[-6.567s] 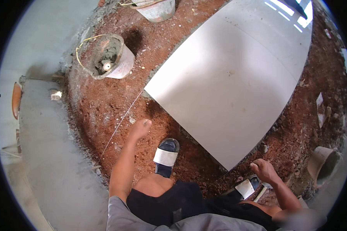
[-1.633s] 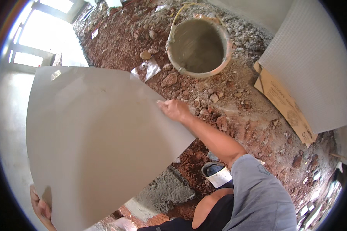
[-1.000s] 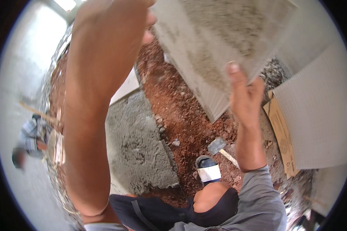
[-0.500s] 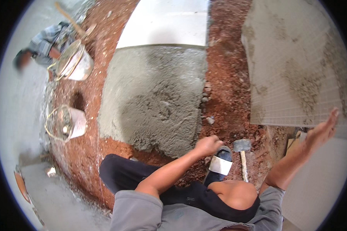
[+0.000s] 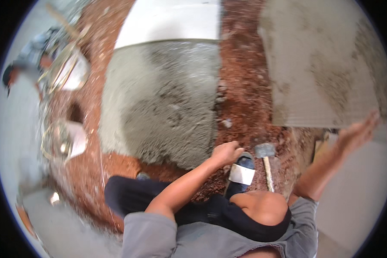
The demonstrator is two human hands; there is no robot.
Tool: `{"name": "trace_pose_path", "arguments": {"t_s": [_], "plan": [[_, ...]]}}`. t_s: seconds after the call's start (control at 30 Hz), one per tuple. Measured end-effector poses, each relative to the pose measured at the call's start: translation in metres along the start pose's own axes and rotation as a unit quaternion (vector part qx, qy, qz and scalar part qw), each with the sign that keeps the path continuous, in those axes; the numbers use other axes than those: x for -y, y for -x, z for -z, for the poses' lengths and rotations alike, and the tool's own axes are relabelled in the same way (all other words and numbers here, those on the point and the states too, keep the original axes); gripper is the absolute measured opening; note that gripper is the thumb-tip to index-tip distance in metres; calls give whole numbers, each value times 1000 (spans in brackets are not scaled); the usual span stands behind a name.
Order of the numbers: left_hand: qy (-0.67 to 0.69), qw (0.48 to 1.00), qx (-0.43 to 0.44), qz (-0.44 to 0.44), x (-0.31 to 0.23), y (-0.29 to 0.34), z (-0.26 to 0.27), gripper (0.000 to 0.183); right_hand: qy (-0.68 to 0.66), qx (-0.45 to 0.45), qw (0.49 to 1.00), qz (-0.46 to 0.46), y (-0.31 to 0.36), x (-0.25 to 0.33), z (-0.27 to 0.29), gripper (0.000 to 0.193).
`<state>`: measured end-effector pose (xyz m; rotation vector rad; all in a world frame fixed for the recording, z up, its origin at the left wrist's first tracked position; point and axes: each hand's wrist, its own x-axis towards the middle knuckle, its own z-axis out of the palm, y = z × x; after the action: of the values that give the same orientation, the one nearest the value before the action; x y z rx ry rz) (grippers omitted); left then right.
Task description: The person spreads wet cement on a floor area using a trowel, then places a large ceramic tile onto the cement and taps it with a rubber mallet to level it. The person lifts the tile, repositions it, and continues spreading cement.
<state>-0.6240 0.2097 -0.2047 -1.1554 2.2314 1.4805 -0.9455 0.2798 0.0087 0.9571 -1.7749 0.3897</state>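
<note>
My left hand (image 5: 227,154) is curled closed just in front of my sandal (image 5: 241,174), above the soil near the close edge of the mortar bed; no tool sticks out of it. My right hand (image 5: 357,130) is stretched out flat to the right, its fingers extended and slightly blurred, next to the near edge of a large pale tile (image 5: 314,86) smeared with mortar. Between my hands, a mallet (image 5: 265,150) with a dark head and light handle lies on the ground. Ahead spreads the wet grey mortar bed (image 5: 167,103), rough and lumpy on its near part.
A white slab (image 5: 172,19) lies beyond the mortar. On the red soil at left stand two mortar-stained buckets (image 5: 75,71), the nearer bucket (image 5: 76,139) smaller. Another person (image 5: 30,60) is beside the far bucket. A string (image 5: 102,172) runs along the left soil.
The whole view has shifted, so the ground appears further up and left. My left hand stays closed by the sandal and my right hand stays outstretched. The other person's head and arm have moved.
</note>
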Motion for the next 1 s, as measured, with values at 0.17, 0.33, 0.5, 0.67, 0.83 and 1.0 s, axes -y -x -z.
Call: {"name": "trace_pose_path", "arguments": {"t_s": [0.17,0.33,0.5,0.67,0.83,1.0], "plan": [[26,1000,-9,-9,-4,-19,3,45,-336,-2,817,-468,-38,29,8,37],[112,988,-96,-35,-21,-75,4,62,-468,-48,780,-413,-90,47,10,50],[198,980,-34,-12,-60,-125,-11,82,-518,-52,751,-407,-96,28,5,56],[291,956,-18,30,-73,-132,-23,83,-509,-125,748,-406,-90,14,-11,53],[321,946,1,49,-71,-136,-25,83,-405,-110,755,-504,-64,-15,-22,39],[296,954,-38,13,-72,-139,-29,76,-321,-40,745,-583,-36,-38,-30,45]]}}
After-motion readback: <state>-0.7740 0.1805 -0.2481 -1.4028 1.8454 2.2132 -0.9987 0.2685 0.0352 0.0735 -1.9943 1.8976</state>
